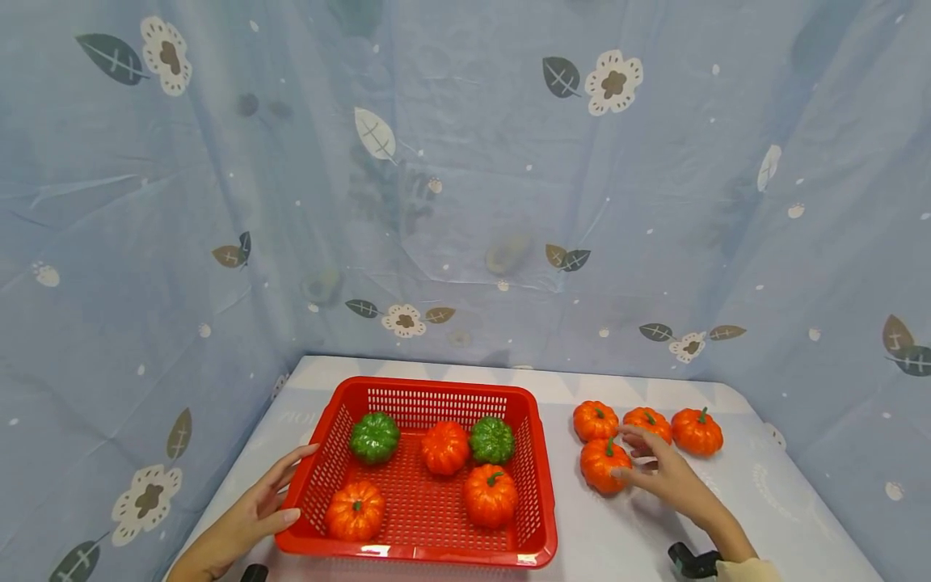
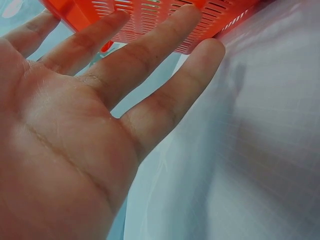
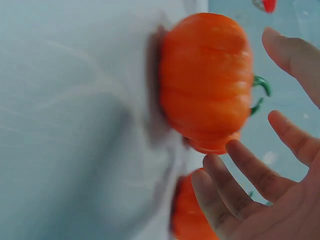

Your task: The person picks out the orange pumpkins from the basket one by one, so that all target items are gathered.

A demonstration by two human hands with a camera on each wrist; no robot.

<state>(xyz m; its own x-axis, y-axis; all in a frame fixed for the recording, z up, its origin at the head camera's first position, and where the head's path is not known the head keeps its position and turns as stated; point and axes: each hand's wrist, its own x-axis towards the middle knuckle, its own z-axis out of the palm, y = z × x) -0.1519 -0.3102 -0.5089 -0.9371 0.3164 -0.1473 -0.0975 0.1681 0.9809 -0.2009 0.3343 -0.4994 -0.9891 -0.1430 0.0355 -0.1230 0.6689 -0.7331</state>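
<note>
A red plastic basket [image 1: 434, 546] with slotted walls holds three orange toy pumpkins, one at its front left [image 1: 355, 511], and two green ones, one at its back left [image 1: 374, 438]. My left hand [image 1: 256, 511] is at the basket's left side, its fingers extended along the wall and its thumb near the front left corner. To the right of the basket, my right hand [image 1: 658, 473] hovers with spread fingers beside the nearest loose orange pumpkin [image 1: 602, 466]. In the right wrist view, that pumpkin [image 3: 207, 75] shows a green stem, and the palm holds nothing.
Several orange pumpkins stand on the white table [image 1: 756, 485] right of the basket, including one at the back [image 1: 595, 421] and one farthest right [image 1: 697, 432]. A patterned blue curtain [image 1: 465, 202] encloses the table's back and sides.
</note>
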